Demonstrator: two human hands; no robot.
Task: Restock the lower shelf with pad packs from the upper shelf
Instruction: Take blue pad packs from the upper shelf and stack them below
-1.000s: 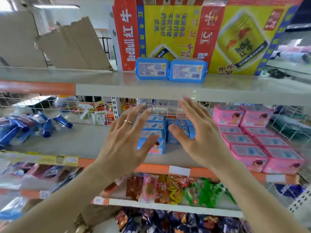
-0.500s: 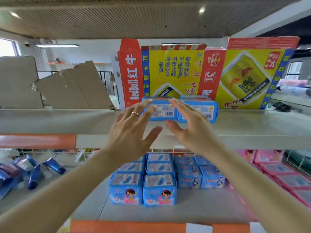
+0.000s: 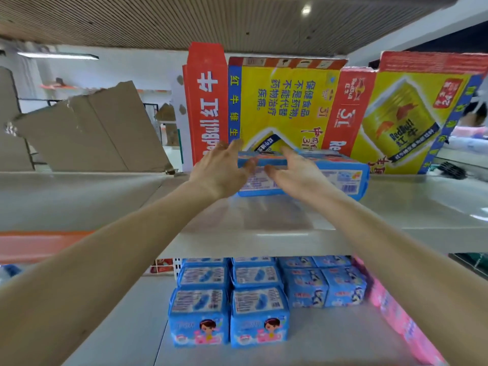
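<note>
At six o'clock the grey metal lower shelf [image 3: 126,328] holds rows of blue plastic-wrapped pad packs [image 3: 229,313]. Toward twelve, on the grey upper shelf [image 3: 264,241], the left hand [image 3: 219,171] and right hand [image 3: 298,175] flank one blue plastic-wrapped pad pack [image 3: 260,184]. Their fingers are nearly straight and clasp nothing; contact is too blurred to tell. Best to set thumbs in front and fingers behind, then lift clear of its twin [image 3: 346,177] at three o'clock and the red-and-yellow cardboard carton [image 3: 285,101] behind.

The left hand [image 3: 221,169] and right hand [image 3: 299,174] touch a pad pack [image 3: 260,182].
</note>
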